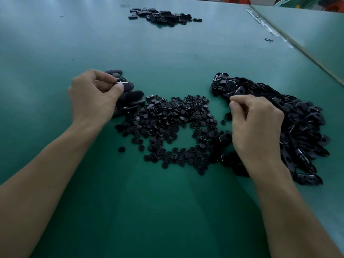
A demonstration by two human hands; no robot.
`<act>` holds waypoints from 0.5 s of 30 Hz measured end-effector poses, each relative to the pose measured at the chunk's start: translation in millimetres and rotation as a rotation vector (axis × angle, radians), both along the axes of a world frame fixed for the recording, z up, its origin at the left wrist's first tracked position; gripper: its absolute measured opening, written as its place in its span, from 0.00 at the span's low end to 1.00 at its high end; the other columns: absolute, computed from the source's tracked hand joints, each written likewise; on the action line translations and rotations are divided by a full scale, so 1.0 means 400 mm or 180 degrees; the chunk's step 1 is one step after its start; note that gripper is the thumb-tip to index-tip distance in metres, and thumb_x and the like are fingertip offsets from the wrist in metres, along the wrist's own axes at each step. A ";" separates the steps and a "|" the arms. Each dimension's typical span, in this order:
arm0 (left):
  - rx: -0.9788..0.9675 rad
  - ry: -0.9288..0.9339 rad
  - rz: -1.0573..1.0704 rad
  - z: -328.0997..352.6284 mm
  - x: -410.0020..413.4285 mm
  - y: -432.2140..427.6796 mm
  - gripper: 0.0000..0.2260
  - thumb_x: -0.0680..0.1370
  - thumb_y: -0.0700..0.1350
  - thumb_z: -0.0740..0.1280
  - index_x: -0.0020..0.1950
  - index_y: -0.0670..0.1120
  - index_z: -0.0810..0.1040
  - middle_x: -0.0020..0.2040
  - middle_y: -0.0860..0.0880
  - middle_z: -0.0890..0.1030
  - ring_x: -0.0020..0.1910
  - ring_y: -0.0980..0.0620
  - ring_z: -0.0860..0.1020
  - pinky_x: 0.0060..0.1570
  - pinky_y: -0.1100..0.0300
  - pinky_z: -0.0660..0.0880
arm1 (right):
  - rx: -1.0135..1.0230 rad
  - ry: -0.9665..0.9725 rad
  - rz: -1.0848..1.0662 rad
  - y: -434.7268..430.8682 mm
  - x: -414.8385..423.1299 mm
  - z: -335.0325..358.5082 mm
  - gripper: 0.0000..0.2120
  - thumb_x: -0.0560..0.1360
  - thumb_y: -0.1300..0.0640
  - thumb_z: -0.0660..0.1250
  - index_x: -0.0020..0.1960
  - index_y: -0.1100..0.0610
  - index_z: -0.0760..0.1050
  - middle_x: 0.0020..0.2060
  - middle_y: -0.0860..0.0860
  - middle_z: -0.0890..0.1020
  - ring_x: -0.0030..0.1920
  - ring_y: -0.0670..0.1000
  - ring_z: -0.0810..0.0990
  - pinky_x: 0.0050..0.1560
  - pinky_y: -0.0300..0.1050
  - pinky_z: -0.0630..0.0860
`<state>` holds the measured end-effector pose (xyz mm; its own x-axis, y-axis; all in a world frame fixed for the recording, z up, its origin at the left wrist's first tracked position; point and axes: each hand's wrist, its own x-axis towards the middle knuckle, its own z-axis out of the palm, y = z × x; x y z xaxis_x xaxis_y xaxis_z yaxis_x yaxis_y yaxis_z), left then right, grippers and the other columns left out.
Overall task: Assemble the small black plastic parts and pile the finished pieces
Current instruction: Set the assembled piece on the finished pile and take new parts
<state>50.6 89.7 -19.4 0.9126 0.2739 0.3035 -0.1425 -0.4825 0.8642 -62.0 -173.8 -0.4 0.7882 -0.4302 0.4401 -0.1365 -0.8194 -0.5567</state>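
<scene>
**Oval black piece** [126,85]: left of the middle ground, just above the left pile. It is pinched between the thumb and forefinger of the left hand [93,95]. The fingers [104,77] are curled in on it, and the thumb hides its near end.

**Left pile** [130,98]: oval black pieces stacked flat, partly hidden behind the left hand. It touches the left edge of the round parts.

**Round parts** [167,123]: a loose spread of small black discs in the centre, between the two hands. A bare patch shows in its near half.

**Right hand** [256,127]: where the round parts meet the right heap. The fingers are curled inward, thumb tip against forefinger tip. I cannot tell whether anything is held between them.

**Right heap** [297,127]: a large heap of oval black shells, many with a hole, running from the middle to the near right.

**Far pile** [163,15]: a smaller cluster of black pieces at far centre, well apart from the rest.

**Worktop** [167,211]: green and matt.

**Second green surface** [316,30]: adjoins the worktop at the far right. A strip of clear tape [270,28] lies along the seam, with a small dark scrap [269,40] just beside it.
</scene>
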 end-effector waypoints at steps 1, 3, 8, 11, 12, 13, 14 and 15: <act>0.0130 0.0037 0.0014 -0.002 -0.001 0.002 0.05 0.72 0.52 0.74 0.43 0.55 0.80 0.37 0.61 0.81 0.33 0.68 0.79 0.38 0.65 0.75 | 0.0070 -0.0088 0.0154 0.005 0.001 0.000 0.10 0.82 0.58 0.66 0.60 0.56 0.82 0.49 0.53 0.84 0.45 0.47 0.78 0.52 0.32 0.70; 0.0397 0.0065 0.0070 -0.004 -0.005 -0.001 0.05 0.72 0.53 0.74 0.45 0.55 0.80 0.37 0.61 0.81 0.37 0.63 0.80 0.42 0.61 0.75 | 0.0381 -0.0177 0.0464 0.019 0.000 -0.001 0.08 0.81 0.59 0.67 0.57 0.56 0.82 0.42 0.48 0.84 0.40 0.44 0.82 0.47 0.33 0.76; 0.0905 0.0053 0.0192 -0.013 -0.006 -0.002 0.10 0.73 0.53 0.73 0.53 0.55 0.79 0.55 0.50 0.81 0.56 0.47 0.79 0.61 0.47 0.74 | 0.1271 -0.0032 0.0935 0.043 0.003 -0.010 0.06 0.80 0.59 0.68 0.48 0.49 0.78 0.35 0.45 0.83 0.35 0.41 0.83 0.36 0.35 0.77; 0.0879 -0.0270 0.0081 -0.006 -0.014 -0.018 0.09 0.74 0.52 0.72 0.52 0.55 0.77 0.54 0.51 0.80 0.47 0.57 0.76 0.58 0.56 0.73 | 0.1887 0.0019 0.1192 0.056 0.004 -0.011 0.05 0.80 0.60 0.68 0.47 0.50 0.77 0.35 0.48 0.85 0.35 0.45 0.85 0.36 0.40 0.78; 0.0794 -0.0401 -0.0038 0.002 -0.023 -0.031 0.06 0.75 0.51 0.71 0.50 0.55 0.77 0.49 0.53 0.81 0.41 0.61 0.74 0.52 0.61 0.73 | 0.2127 0.0029 0.1291 0.060 0.005 -0.011 0.05 0.80 0.61 0.68 0.48 0.52 0.77 0.36 0.49 0.86 0.36 0.46 0.85 0.36 0.39 0.77; 0.0638 -0.0503 -0.0218 0.011 -0.035 -0.049 0.04 0.75 0.50 0.71 0.47 0.55 0.77 0.43 0.55 0.81 0.35 0.61 0.74 0.46 0.65 0.74 | 0.2356 0.0042 0.1378 0.062 0.006 -0.011 0.04 0.80 0.62 0.68 0.50 0.53 0.77 0.37 0.50 0.86 0.36 0.47 0.85 0.36 0.37 0.77; 0.0438 -0.0561 -0.0441 0.021 -0.051 -0.068 0.04 0.76 0.50 0.72 0.44 0.56 0.78 0.38 0.57 0.81 0.32 0.62 0.75 0.41 0.67 0.74 | 0.2563 0.0054 0.1443 0.065 0.006 -0.010 0.04 0.80 0.63 0.67 0.51 0.55 0.77 0.37 0.52 0.86 0.37 0.48 0.85 0.36 0.37 0.77; 0.0225 -0.0546 -0.0695 0.031 -0.069 -0.087 0.04 0.76 0.50 0.71 0.42 0.56 0.78 0.35 0.57 0.81 0.31 0.62 0.77 0.37 0.67 0.76 | 0.2747 0.0057 0.1492 0.067 0.007 -0.009 0.05 0.80 0.64 0.67 0.52 0.56 0.78 0.38 0.53 0.87 0.37 0.49 0.86 0.37 0.37 0.77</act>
